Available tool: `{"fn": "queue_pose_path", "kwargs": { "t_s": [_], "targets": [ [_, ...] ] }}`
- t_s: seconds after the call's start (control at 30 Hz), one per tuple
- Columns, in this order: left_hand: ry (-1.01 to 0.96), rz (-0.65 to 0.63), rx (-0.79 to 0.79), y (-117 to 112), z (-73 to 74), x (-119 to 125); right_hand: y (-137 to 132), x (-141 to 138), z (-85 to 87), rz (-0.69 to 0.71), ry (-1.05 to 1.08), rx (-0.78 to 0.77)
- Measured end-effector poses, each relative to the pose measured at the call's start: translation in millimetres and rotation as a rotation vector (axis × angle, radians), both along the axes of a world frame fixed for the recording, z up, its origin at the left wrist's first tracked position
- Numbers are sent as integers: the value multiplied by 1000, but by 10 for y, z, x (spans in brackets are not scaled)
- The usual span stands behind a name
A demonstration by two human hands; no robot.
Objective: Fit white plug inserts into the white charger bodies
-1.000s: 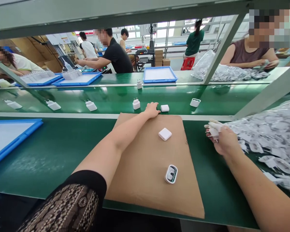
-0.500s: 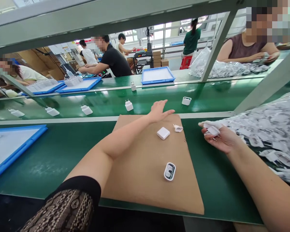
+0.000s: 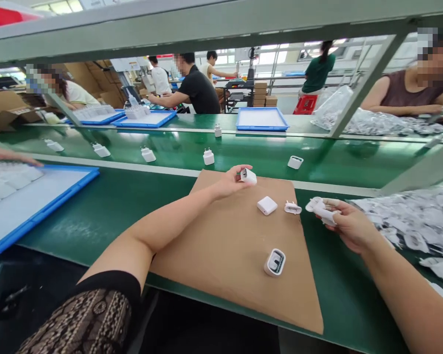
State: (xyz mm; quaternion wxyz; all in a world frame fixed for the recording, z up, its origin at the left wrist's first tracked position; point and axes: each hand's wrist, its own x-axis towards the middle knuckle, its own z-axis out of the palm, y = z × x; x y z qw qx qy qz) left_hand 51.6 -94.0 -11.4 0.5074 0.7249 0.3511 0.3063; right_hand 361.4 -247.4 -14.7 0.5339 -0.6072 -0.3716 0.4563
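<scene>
My left hand (image 3: 231, 184) is closed around a white charger housing (image 3: 248, 176) above the far edge of a cardboard sheet (image 3: 229, 255). My right hand (image 3: 354, 226), off the sheet's right side, pinches white plug pieces (image 3: 323, 211); their exact number is hard to make out. On the cardboard lie a closed-sided white charger block (image 3: 267, 205), a loose plug piece (image 3: 293, 208) with its pins up, and an open charger housing (image 3: 275, 262) showing a dark-edged interior.
Several white chargers (image 3: 208, 157) and an open housing (image 3: 295, 162) sit on the green belt (image 3: 258, 152). Loose plug pieces (image 3: 409, 221) are heaped at right. A blue-edged tray (image 3: 66, 196) stands at left, with another person's hand (image 3: 11, 155) over it. Co-workers sit beyond the belt.
My left hand was open and stretched out; now it grips a charger housing. The right hand has turned its plug pieces. A person's hand has appeared over the left tray, and the view has shifted.
</scene>
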Motion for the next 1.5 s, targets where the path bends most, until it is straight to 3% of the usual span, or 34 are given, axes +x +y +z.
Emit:
{"fn": "queue_pose_path", "kwargs": {
  "t_s": [0.13, 0.27, 0.33, 0.47, 0.63, 0.77, 0.87, 0.93, 1.03, 1.13, 1.23, 1.37, 1.5],
  "targets": [
    [57, 61, 78, -422, 1, -300, 139, -295, 248, 143, -104, -11],
    [219, 141, 241, -603, -147, -334, 379, -831, 548, 425, -170, -45],
    [282, 165, 323, -625, -238, -317, 498, -1081, 598, 484, -186, -58],
    [200, 104, 332, -606, -339, -349, 645, -1354, 509, 414, -301, -4],
    [70, -23, 219, -567, -385, -395, 629, -1347, 409, 461, -450, 18],
    [12, -3, 221, -578, -381, -373, 573, -1328, 404, 428, -520, 73],
    [-128, 49, 218, -609, -298, -392, 531, -1367, 410, 343, -552, 193],
    [-242, 33, 138, -621, -218, -408, 504, -1403, 414, 337, -575, 314],
    [-409, -88, -102, -623, -112, -407, 484, -1435, 405, 320, -644, 483],
    [-511, -105, -217, -636, -55, -373, 490, -1433, 375, 250, -665, 515],
    [-536, 2, -136, -673, -52, -332, 498, -1430, 359, 273, -449, 357],
    [-473, 168, 102, -700, -94, -319, 501, -1471, 383, 425, -110, 178],
    [-415, 138, 347, -710, -119, -344, 511, -1502, 382, 347, -110, 176]
  ]
}}
